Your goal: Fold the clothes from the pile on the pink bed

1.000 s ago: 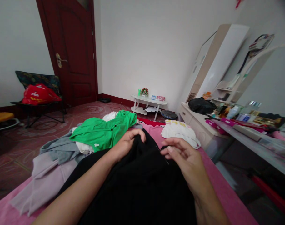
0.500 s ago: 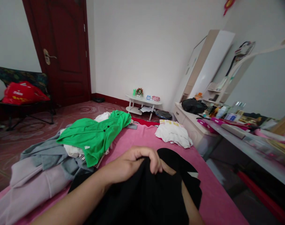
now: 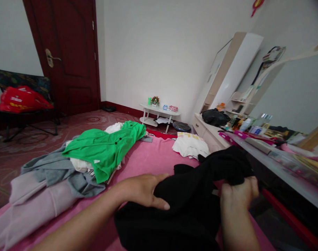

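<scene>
A black garment (image 3: 185,209) is bunched up over the near part of the pink bedspread (image 3: 148,157). My left hand (image 3: 143,191) holds its left side, thumb on the near face and the fingers partly hidden by the cloth. On the right, my right hand (image 3: 239,191) is closed in a fist around a raised fold of the same garment. What kind of garment it is cannot be made out. Left of my left hand lies a pile with a green buttoned top (image 3: 104,146), grey clothing (image 3: 46,170) and a pale pink garment (image 3: 44,198).
A white folded shirt (image 3: 189,144) lies at the bed's far right. Along the right side stand a cabinet with a black bag (image 3: 215,118) and a cluttered dressing table (image 3: 287,170). A small white table (image 3: 159,111) is beyond the bed. A red bag (image 3: 24,99) sits on a chair at left.
My right hand, mostly behind the cloth before, has come out to the right, lifting a fold of the black garment. My left hand has shifted slightly left and lower, its grip less bunched.
</scene>
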Demonstrator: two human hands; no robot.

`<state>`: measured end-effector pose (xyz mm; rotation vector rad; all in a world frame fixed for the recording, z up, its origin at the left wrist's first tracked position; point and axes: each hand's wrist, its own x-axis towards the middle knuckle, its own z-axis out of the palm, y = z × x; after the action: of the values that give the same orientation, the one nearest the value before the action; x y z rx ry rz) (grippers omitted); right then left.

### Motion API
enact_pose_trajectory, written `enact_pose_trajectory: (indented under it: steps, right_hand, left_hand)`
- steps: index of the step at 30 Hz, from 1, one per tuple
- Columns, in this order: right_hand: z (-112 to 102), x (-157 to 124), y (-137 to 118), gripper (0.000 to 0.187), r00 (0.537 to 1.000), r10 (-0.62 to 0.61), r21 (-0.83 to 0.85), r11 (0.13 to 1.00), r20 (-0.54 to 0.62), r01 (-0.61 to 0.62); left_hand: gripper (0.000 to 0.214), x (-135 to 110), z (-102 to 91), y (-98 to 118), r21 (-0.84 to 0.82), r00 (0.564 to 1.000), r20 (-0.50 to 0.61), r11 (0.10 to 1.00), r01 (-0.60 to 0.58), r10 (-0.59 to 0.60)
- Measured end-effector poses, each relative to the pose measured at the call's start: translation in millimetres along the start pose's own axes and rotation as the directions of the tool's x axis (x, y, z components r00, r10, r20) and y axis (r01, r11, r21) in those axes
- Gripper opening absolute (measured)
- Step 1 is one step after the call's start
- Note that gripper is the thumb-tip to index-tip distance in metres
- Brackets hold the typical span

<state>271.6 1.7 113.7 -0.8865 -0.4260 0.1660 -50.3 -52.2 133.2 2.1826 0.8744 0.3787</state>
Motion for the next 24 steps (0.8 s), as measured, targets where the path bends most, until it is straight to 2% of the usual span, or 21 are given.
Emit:
enact_pose_trajectory:
  steps: [3,5,7,8,9,10,11,12,13,14,15,16,17,18,19,21,22,24]
  right_hand:
    - [-3,1,-6,0.031,0.989,-0.082,0.081,0.992,-0.123,0.092]
    - [-3,1,-9,0.03,0.989,-0.101,0.088,0.99,-0.111,0.111]
    - [-3,5,-7,0.031,0.987,-0.085,0.08,0.992,-0.134,0.097]
    - [-3,7,-3,0.032,0.985,-0.072,0.07,0.994,-0.154,0.084]
    - [-4,9,1,0.033,0.983,-0.059,0.046,0.997,-0.172,0.068]
    - [-6,10,7,0.034,0.983,-0.053,-0.002,0.999,-0.178,0.054]
    - [-8,8,12,0.036,0.986,-0.054,-0.079,0.996,-0.154,0.043]
    - [-9,2,18,0.038,0.995,-0.06,-0.19,0.981,-0.081,0.044]
    - [-11,-7,24,0.039,0.996,-0.054,-0.338,0.938,0.073,0.075]
    - [-11,-20,29,0.039,0.962,-0.008,-0.488,0.861,0.271,0.144]
    - [-10,-35,34,0.038,0.884,0.084,-0.599,0.764,0.46,0.239]
    - [-9,-53,38,0.038,0.74,0.228,-0.671,0.639,0.633,0.377]
    - [-6,-70,42,0.037,0.68,0.304,-0.701,0.564,0.668,0.436]
    - [-3,-86,45,0.037,0.637,0.36,-0.722,0.467,0.682,0.51]
    - [0,-98,46,0.038,0.6,0.406,-0.724,0.344,0.689,0.598]
    - [3,-111,48,0.042,0.573,0.449,-0.694,0.167,0.686,0.7]
    - [3,-111,48,0.043,0.559,0.469,-0.679,0.129,0.684,0.723]
    - [0,-104,48,0.044,0.55,0.488,-0.694,0.178,0.677,0.697]
  left_hand:
    - [0.057,-2,6.4,5,0.031,0.978,0.21,1.0,0.003,-0.01]
    - [0.037,-1,6.2,5,0.077,0.966,0.257,0.997,0.005,-0.025]
    - [0.021,1,-0.9,1,0.193,0.982,0.182,0.981,0.014,-0.049]
    - [0.016,1,-7.8,-3,0.268,0.995,0.07,0.962,0.048,-0.069]
    - [0.012,1,-16.7,-8,0.329,0.991,-0.1,0.938,0.114,-0.085]
    - [0.01,0,-27.3,-15,0.363,0.949,-0.298,0.908,0.211,-0.101]
    - [0.009,-3,-38.8,-22,0.363,0.859,-0.5,0.873,0.326,-0.113]
    - [0.01,-6,-50.1,-29,0.336,0.729,-0.676,0.835,0.435,-0.107]
    - [0.011,-9,-60.5,-36,0.305,0.59,-0.803,0.794,0.526,-0.083]
    - [0.011,-12,-68.9,-43,0.282,0.471,-0.881,0.756,0.59,-0.039]
    - [0.012,-15,-74.8,-49,0.282,0.393,-0.92,0.725,0.628,0.018]
    - [0.012,-16,-77.6,-53,0.302,0.358,-0.931,0.71,0.636,0.075]
    - [0.013,-15,-77.2,-56,0.338,0.364,-0.923,0.716,0.611,0.124]
    - [0.014,-12,-73.5,-58,0.38,0.4,-0.902,0.738,0.557,0.163]
    - [0.015,-7,-66.6,-59,0.419,0.452,-0.872,0.765,0.488,0.189]
    - [0.018,7,-44.3,-60,0.473,0.578,-0.789,0.804,0.36,0.206]
    - [0.02,15,-29.9,-61,0.494,0.644,-0.739,0.81,0.317,0.199]
    - [0.029,31,1.8,-66,0.547,0.762,-0.624,0.793,0.268,0.173]
